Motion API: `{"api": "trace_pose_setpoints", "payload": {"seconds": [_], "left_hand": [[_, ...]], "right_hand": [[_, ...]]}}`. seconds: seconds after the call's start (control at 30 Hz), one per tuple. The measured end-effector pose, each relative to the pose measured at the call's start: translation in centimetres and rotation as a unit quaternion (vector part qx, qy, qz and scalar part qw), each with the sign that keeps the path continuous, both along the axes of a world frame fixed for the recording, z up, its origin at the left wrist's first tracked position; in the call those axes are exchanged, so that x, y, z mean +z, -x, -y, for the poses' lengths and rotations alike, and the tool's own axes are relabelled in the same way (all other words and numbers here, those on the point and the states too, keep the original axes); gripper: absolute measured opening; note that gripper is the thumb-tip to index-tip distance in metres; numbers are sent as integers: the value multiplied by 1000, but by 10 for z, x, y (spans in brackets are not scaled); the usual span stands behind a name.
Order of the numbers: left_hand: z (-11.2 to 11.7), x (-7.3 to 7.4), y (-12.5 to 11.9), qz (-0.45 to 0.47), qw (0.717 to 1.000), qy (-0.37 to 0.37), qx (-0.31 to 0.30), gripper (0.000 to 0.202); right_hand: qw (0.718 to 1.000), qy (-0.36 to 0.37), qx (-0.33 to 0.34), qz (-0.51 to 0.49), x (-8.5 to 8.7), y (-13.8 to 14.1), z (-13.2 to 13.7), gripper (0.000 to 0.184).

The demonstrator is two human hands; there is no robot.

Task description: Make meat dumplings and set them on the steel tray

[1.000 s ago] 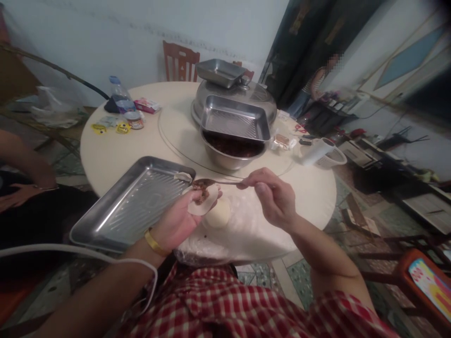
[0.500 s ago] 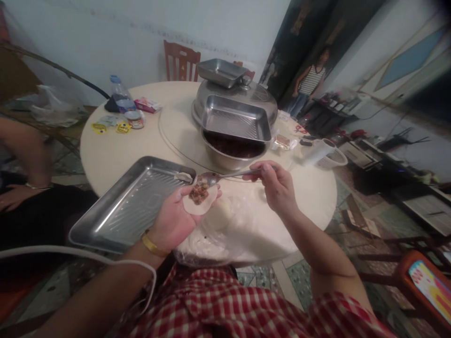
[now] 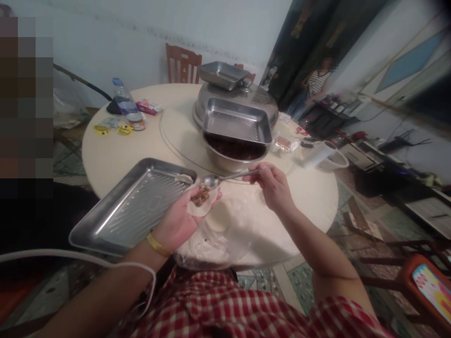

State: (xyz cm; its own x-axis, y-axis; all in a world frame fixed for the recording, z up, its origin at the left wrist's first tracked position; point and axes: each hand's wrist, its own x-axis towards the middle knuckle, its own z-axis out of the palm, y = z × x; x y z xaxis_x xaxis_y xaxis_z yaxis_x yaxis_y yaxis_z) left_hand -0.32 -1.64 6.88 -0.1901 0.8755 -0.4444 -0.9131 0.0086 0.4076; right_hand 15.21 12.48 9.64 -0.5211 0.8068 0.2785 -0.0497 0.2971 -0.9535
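Note:
On the palm of my left hand lies a round dumpling wrapper, its edges cupped slightly by my fingers. A mound of chopped meat filling sits in its middle. My right hand is closed round the handle of a metal spoon, whose bowl is over the far edge of the wrapper. One folded dumpling rests at the far right corner of the metal tray. Below my hands, pale wrappers lie under clear plastic.
A steel bowl of dark filling stands ahead, with a smaller tray propped over it. Behind is a large lidded pan with another tray on top. A bottle stands far left, a white basket right. A person stands at the back.
The wrapper's edges have risen a little around the filling in my left hand. The spoon bowl has shifted slightly over the wrapper's far edge. The person at the back has leaned or moved.

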Motion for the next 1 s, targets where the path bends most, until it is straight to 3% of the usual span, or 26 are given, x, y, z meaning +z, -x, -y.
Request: {"api": "trace_pose_setpoints", "payload": {"seconds": [0.43, 0.63, 0.77, 0.87, 0.93, 1.0], "left_hand": [[-3, 2, 0, 17, 1000, 15, -2, 39], [-3, 2, 0, 18, 1000, 7, -1, 35], [-1, 2, 1, 13, 1000, 11, -9, 37], [1, 1, 1, 11, 1000, -2, -11, 38], [2, 1, 0, 8, 1000, -5, -9, 35], [2, 1, 0, 1, 1000, -7, -1, 29]], "right_hand": [[987, 159, 0, -12, 0, 11, -13, 42], [989, 142, 34, -31, -1, 10, -23, 40], [998, 40, -13, -52, 5, 5, -43, 37], [986, -123, -107, -36, 8, 1, -66, 36], [949, -273, -153, 37, 6, -2, -82, 35], [893, -401, -157, 133, 0, -2, -97, 35]]}}
